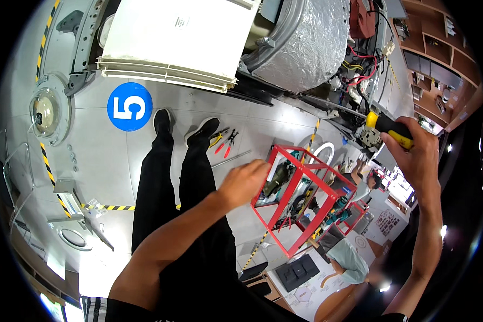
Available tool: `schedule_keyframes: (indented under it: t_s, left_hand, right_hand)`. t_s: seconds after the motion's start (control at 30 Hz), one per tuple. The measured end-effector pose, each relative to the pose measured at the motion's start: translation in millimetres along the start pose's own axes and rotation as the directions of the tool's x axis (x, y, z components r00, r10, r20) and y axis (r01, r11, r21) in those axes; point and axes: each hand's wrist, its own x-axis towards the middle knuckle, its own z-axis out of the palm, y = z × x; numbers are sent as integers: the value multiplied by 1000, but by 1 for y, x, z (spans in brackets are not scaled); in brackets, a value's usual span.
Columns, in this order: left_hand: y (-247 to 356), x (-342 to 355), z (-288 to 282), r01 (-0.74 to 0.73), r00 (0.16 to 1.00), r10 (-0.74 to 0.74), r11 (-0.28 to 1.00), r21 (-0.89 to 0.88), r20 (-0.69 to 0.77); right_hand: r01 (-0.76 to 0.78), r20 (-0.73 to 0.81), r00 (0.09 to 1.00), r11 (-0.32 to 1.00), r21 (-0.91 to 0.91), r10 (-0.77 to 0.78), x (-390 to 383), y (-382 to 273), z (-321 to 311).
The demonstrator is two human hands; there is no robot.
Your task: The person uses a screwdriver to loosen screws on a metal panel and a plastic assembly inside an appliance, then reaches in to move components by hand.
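Closed firmly around the black rear of a yellow-and-black screwdriver [371,120], the grip of the right hand [416,145] left the tool's yellow front uncovered, with its thin shaft pointing left toward the opened machine. The screwdriver was just below a bundle of red and yellow wires [367,57] and to the lower right of a foil-wrapped drum [308,48]; where its tip ended could not be made out. Loosely curled, the left hand [245,182] was beside the corner of a red metal cart [285,201] filled with tools; whether its grip had hold of anything could not be told. A ribbed white panel [172,45] on the machine carried a small pale label [182,21], its dark print too small to read. On the grey floor, a round blue sticker [130,106] bore one large white numeral, legible though turned sideways. To the right of the person's shoes [203,129] lay pliers with yellow handles [216,140], pliers with red handles [227,151] and a thin rod [236,158].
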Motion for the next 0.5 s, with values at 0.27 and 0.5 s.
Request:
schedule_keyframes:
  t_s: [0.27, 0.5]
  left_hand:
    - [-29, -18, -6, 123, 989, -128, 990, 71, 70]
    - [-53, -36, 2, 197, 966, -217, 970, 144, 139]
  right_hand:
    - [-247, 100, 967, 959, 139, 234, 3, -17, -7]
    - [-444, 319, 860, 892, 85, 398, 11, -10, -12]
